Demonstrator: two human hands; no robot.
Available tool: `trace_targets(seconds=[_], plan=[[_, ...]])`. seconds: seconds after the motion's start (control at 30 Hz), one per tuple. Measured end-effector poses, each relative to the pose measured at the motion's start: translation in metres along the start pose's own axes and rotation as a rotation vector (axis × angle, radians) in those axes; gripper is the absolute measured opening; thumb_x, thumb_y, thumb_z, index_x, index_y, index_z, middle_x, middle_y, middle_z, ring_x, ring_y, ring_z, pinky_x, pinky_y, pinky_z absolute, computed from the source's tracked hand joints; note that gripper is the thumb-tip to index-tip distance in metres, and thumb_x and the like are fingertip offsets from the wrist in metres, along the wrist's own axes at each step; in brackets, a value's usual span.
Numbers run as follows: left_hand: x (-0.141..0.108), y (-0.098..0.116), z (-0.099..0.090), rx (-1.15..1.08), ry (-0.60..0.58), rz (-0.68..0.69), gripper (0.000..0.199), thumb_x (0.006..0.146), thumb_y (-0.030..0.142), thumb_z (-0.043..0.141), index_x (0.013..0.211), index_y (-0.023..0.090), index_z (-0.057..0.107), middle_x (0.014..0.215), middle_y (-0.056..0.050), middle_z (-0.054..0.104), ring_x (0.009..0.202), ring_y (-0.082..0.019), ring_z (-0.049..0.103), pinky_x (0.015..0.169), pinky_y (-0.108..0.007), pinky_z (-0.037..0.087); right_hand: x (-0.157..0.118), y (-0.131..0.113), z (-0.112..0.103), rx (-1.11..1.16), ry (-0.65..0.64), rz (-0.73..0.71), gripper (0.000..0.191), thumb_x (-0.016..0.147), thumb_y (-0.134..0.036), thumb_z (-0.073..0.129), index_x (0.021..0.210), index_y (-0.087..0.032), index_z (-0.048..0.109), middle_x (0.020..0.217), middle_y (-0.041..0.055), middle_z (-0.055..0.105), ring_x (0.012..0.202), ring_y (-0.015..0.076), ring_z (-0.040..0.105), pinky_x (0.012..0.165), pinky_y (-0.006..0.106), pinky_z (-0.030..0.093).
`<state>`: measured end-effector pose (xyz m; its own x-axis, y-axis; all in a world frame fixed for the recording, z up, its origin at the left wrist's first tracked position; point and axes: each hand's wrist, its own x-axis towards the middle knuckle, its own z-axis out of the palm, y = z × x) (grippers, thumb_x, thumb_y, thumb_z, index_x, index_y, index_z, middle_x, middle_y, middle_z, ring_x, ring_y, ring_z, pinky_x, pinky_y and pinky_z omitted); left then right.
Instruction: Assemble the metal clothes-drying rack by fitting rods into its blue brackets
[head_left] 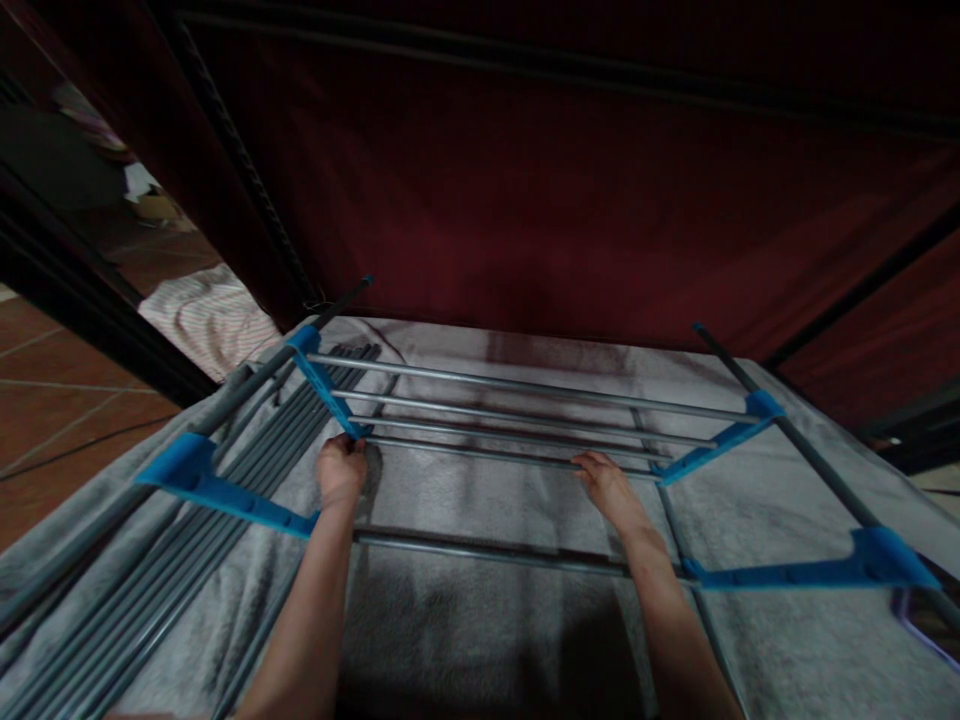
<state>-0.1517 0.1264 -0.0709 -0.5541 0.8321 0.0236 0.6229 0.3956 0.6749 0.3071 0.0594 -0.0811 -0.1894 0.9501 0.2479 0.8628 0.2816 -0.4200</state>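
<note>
Head view: grey crossbar runs left-right between the hands. Left hand pinches its left end at the far-left blue bracket; right hand, farther from its end, pinches the right stretch. Count: four blue brackets, five crossbars, two side poles; loose tubes overlap, uncountable.

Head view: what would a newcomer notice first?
The bright blue brackets, carrying grey rods across the middle of the picture. Next, two bare hands reaching in from below: the left hand at the far left bracket's lower end, the right hand at a rod, right of centre. Behind, a dark red panel fills the top.
</note>
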Motion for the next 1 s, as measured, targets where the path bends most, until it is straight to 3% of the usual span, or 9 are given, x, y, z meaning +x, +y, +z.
trace_targets(seconds=[0.4,0.73,1.0], plan=[[0.004,-0.007,0.003,0.035,-0.042,0.005,0.023,0.075,0.025,0.055,0.089,0.013,0.069,0.088,-0.014,0.071,0.083,-0.028,0.066,0.069,-0.034,0.046,0.0,-0.006,0.003,-0.111,-0.016,0.03,0.018,0.094,-0.027,0.054,0.106,-0.023,0.066,0.106,0.0071,0.068,0.102,0.0244,0.062,0.092,0.038,0.05],[0.0,0.001,-0.006,0.093,-0.05,0.052,0.019,0.077,0.021,0.053,0.087,0.014,0.069,0.086,-0.013,0.069,0.09,-0.028,0.064,0.076,-0.035,0.047,0.003,-0.006,0.003,-0.058,-0.03,0.006,0.018,0.093,-0.024,0.054,0.103,-0.021,0.068,0.105,0.0079,0.069,0.1,0.0232,0.063,0.091,0.037,0.051],[-0.002,0.004,-0.003,0.146,-0.016,0.033,0.022,0.082,0.028,0.052,0.083,0.012,0.067,0.082,-0.015,0.067,0.083,-0.028,0.063,0.071,-0.034,0.044,0.005,-0.008,0.004,-0.059,-0.053,0.036,0.017,0.092,-0.022,0.055,0.101,-0.021,0.069,0.101,0.0072,0.07,0.095,0.0223,0.064,0.089,0.035,0.05]])
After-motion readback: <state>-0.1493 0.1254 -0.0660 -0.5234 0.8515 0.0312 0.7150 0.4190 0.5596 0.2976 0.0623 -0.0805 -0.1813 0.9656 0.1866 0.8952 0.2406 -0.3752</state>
